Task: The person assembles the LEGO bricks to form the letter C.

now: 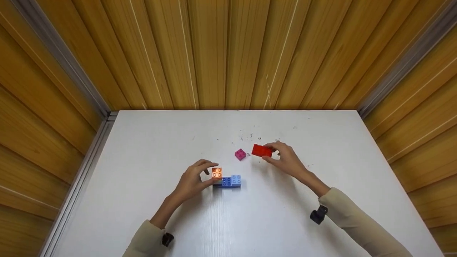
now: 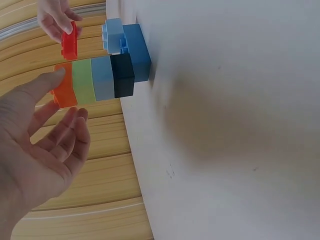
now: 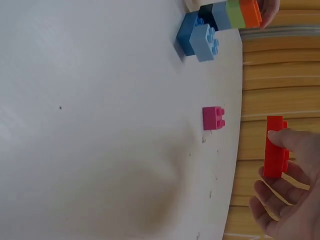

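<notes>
- Beige sleeves (image 1: 364, 221) lie nearest in the head view, soft wrinkled cloth above a smooth white table (image 1: 142, 142) dotted with dark specks.
- Beyond them, the left hand (image 1: 192, 180) pinches the orange block (image 1: 217, 173) between thumb and index finger. The right hand (image 1: 287, 160) holds the red block (image 1: 261, 150) above the table, near the pink block (image 1: 240, 154), which lies apart, studs up.
- Building seems the step in hand: the stack is steadied while the red block is held ready. The next move probably calls for levelling it, lining up studs and pressing down.
- Left wrist view: under the orange block come a lime green block (image 2: 83, 81), a grey-blue block (image 2: 103, 78) and a dark block (image 2: 123, 75), flat-sided plastic, standing on one end of the long blue block (image 2: 138, 52). A light blue block (image 2: 114, 36) sits on its other end.
- Right wrist view: the red block is a smooth oblong, thumb on its flat face, round studs toward the palm. Where it should seat, I cannot tell.
</notes>
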`<state>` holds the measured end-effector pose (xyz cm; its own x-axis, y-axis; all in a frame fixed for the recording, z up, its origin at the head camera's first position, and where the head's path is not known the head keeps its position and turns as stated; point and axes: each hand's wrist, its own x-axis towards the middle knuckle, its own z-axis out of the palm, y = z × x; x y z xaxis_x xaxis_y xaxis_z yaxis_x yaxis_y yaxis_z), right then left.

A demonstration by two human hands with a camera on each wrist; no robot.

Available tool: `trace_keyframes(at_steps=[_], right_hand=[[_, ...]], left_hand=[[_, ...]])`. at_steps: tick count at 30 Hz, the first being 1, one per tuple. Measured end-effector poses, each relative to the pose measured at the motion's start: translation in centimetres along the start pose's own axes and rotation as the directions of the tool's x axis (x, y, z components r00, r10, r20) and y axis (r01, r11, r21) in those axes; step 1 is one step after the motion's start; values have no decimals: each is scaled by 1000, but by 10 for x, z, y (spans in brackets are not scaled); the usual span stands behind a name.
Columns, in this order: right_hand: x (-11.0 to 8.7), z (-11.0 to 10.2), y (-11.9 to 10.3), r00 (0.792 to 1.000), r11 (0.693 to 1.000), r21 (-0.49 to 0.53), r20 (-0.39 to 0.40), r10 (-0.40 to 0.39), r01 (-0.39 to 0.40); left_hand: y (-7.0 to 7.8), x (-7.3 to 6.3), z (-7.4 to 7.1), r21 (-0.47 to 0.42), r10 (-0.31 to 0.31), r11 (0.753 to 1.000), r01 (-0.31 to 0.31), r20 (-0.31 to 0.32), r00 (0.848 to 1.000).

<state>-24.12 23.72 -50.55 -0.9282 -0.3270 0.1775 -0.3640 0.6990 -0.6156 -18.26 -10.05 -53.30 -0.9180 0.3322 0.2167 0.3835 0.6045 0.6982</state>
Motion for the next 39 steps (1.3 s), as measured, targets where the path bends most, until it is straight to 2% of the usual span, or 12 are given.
trace_keyframes(at_steps=[7, 14, 17, 21, 26, 39], right_hand=[[-6, 8, -34, 998, 997, 37, 9, -61, 61], [-7, 21, -56, 985, 979, 120, 24, -170, 166], [-9, 24, -59, 980, 970, 148, 22, -197, 192], [-11, 28, -56, 978, 963, 186, 25, -205, 197], [-11, 35, -55, 980, 956, 226, 30, -197, 185], [-14, 48, -68, 972, 947, 246, 60, -227, 206]], left_hand=[[-3, -3, -1, -43, -5, 999, 7, 25, 1000], [-4, -11, -3, 22, -42, 999, 42, -12, 999], [-3, -10, -2, 60, -37, 998, 37, -15, 999], [-1, -7, 3, 67, -22, 998, 23, -15, 1000], [-2, -5, 6, 52, -12, 999, 13, -20, 1000], [-2, -6, 8, -25, -20, 1000, 19, -19, 1000]])
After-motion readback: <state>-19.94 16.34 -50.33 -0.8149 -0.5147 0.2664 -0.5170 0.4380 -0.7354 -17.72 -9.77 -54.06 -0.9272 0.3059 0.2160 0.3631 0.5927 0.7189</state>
